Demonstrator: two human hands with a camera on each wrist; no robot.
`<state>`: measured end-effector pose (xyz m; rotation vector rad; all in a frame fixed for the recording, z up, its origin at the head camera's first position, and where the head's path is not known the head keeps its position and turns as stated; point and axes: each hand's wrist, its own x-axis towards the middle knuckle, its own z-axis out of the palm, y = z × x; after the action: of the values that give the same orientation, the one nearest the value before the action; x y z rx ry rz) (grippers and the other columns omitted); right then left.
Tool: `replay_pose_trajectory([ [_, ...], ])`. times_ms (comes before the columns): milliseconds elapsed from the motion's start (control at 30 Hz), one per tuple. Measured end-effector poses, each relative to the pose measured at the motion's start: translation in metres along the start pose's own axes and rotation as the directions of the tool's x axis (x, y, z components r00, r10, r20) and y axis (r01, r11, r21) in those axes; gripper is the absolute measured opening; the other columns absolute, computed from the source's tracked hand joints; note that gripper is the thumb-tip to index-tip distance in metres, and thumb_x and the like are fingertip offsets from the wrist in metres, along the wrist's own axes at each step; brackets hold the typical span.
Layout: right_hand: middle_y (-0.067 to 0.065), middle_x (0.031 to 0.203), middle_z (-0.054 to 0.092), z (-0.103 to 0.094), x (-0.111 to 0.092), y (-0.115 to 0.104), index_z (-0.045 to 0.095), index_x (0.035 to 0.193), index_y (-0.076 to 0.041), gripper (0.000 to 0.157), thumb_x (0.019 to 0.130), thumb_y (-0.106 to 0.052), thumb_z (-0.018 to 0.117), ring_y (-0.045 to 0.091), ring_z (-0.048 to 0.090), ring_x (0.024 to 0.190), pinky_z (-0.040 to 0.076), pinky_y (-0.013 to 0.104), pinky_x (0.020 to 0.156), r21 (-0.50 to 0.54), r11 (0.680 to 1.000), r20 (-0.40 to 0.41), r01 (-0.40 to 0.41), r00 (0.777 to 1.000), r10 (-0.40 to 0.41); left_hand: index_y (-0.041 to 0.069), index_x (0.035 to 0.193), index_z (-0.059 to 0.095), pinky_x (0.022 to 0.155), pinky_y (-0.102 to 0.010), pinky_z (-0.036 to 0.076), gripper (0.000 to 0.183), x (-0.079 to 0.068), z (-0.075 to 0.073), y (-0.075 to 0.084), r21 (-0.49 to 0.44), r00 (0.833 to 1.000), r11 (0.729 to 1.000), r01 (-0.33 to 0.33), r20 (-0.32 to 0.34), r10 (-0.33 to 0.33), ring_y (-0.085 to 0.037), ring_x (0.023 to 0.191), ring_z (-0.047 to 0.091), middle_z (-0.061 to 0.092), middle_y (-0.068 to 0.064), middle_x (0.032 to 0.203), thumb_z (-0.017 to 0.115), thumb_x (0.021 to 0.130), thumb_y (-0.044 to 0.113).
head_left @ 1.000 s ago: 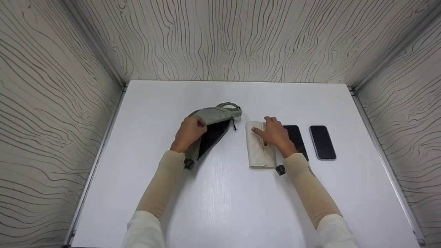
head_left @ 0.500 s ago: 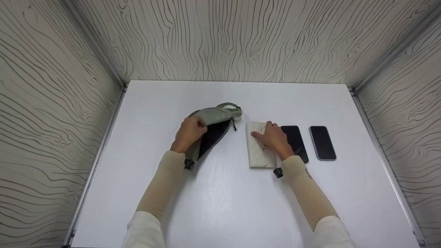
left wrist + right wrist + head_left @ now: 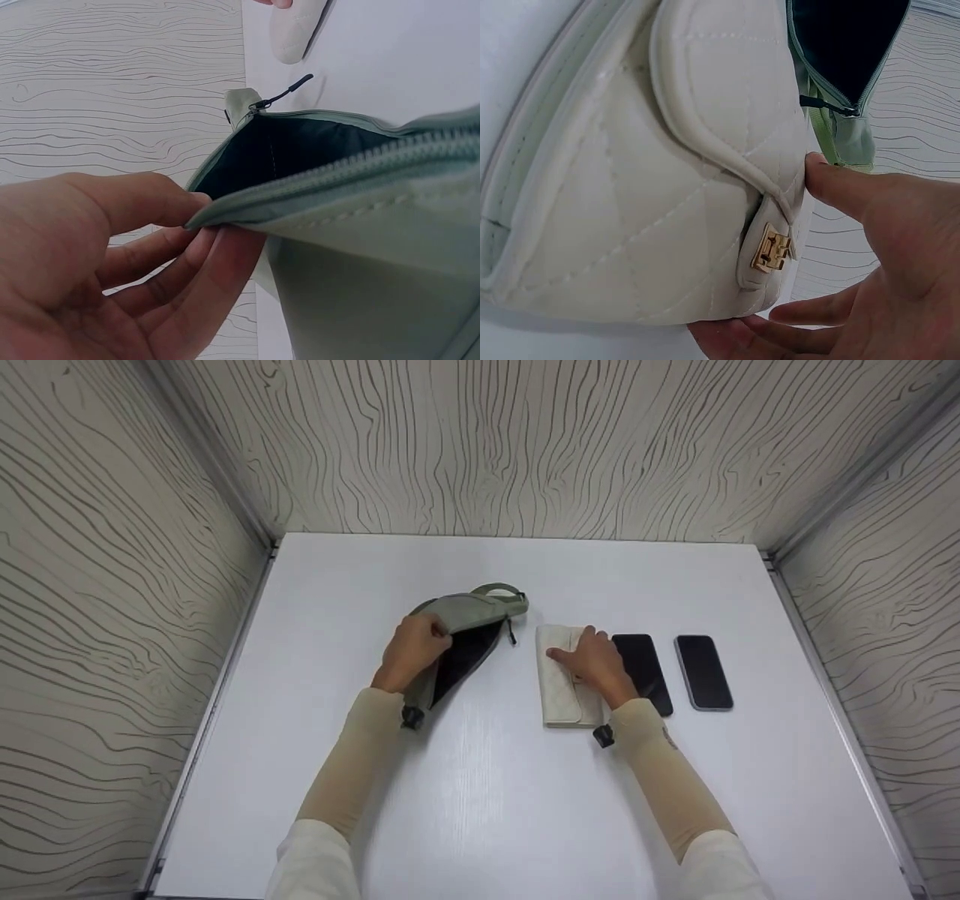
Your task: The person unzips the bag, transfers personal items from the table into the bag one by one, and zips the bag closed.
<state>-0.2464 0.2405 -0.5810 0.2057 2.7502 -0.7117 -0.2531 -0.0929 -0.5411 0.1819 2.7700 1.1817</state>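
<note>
My left hand (image 3: 411, 651) pinches the zippered edge of a grey-green sling bag (image 3: 466, 610), holding its dark mouth apart. In the left wrist view, the thumb lies on the upper side of that zipper edge (image 3: 330, 180) and the fingers are bent beneath it. To the right lies a cream quilted wallet (image 3: 559, 690). My right hand (image 3: 598, 664) grips it toward its far end, thumb on one side and fingers at the opposite edge. The right wrist view shows its gold clasp (image 3: 771, 249) between thumb and fingers, with the flap closed over the front.
Two dark-screened phones lie right of the wallet: the nearer phone (image 3: 642, 671) is close beside my right hand, the other phone (image 3: 703, 671) farther right. All rest on a white table (image 3: 480, 802) with patterned panels (image 3: 480, 450) around its back and sides.
My right hand has drawn slightly back toward me and its fingers have come down around the wallet's edge, showing more of the nearer phone. The left hand keeps its hold on the bag.
</note>
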Motion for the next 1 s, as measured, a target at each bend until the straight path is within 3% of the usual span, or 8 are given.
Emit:
replay_pose_trajectory([
  [233,0.044,0.147,0.046,0.0015,0.0004,0.0031,0.035,0.151,0.020,0.099,0.098,-0.056,0.070,0.052,0.057,0.130,0.050,0.063,0.108,0.034,0.999,-0.010,0.004,1.000,-0.004,0.005,0.107,0.076,0.071,-0.033,0.052,0.016,0.0008,0.0001,0.0004,0.027,1.000,0.999,-0.018,0.003,0.018,-0.018,0.079,0.063,0.075,-0.009,0.099,0.067,0.097,0.013],
  [733,0.042,0.145,0.043,0.0052,0.0061,0.0059,0.042,0.144,0.019,0.098,0.093,-0.058,0.075,0.045,0.054,0.123,0.049,0.061,0.109,0.096,0.995,-0.030,-0.009,0.999,0.012,0.005,0.110,0.076,0.075,-0.036,0.055,0.018,0.0009,-0.0001,0.0016,0.033,1.000,0.999,0.005,0.008,-0.005,-0.020,0.083,0.065,0.076,-0.009,0.103,0.068,0.097,0.014],
  [1000,0.041,0.149,0.041,0.0061,0.0075,0.0058,0.036,0.150,0.020,0.106,0.090,-0.057,0.078,0.045,0.054,0.126,0.049,0.060,0.111,0.128,0.992,-0.047,-0.009,0.999,0.016,0.004,0.107,0.076,0.072,-0.035,0.053,0.016,0.0006,-0.0002,0.0005,0.018,1.000,1.000,-0.017,-0.001,0.017,-0.019,0.079,0.063,0.075,-0.010,0.099,0.067,0.096,0.012],
])
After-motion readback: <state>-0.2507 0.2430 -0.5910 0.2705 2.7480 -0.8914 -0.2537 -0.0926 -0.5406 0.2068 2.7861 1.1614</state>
